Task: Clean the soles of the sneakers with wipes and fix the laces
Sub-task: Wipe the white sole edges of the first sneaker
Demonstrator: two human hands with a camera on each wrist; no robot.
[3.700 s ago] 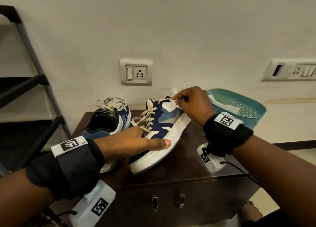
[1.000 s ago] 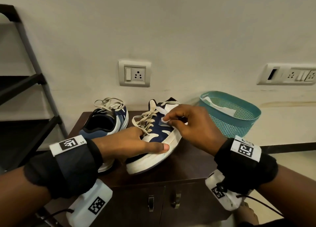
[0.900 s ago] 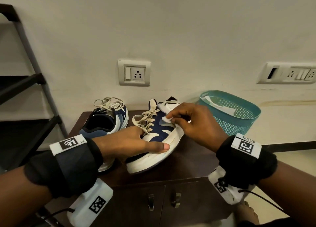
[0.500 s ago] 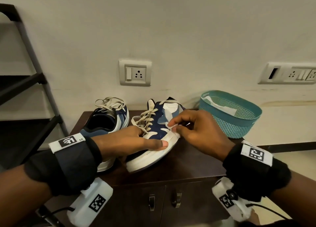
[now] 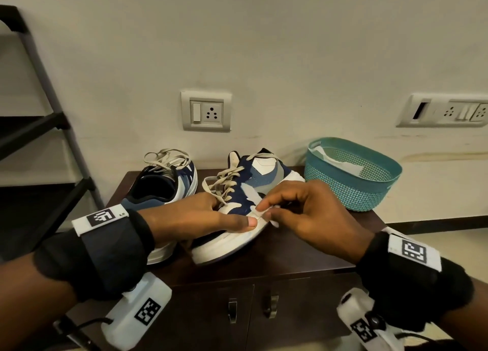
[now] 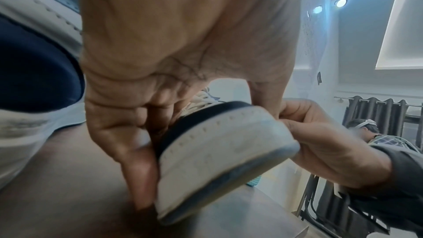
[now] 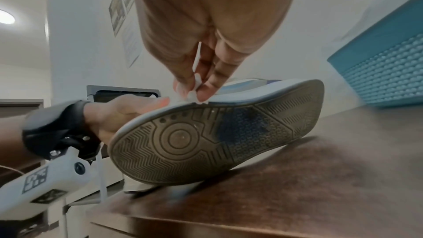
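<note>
We work at a dark wooden cabinet (image 5: 290, 255) against a pale wall with a socket (image 5: 206, 111). A teal basket (image 5: 351, 189) at its right end holds white wipes (image 5: 340, 163). Our left hand (image 5: 195, 218) grips the tilted sneaker (image 5: 237, 218); our right hand (image 5: 311, 216) pinches a wipe (image 7: 194, 95) against its sole edge. The other sneaker (image 5: 163, 187) rests beside it.
</note>
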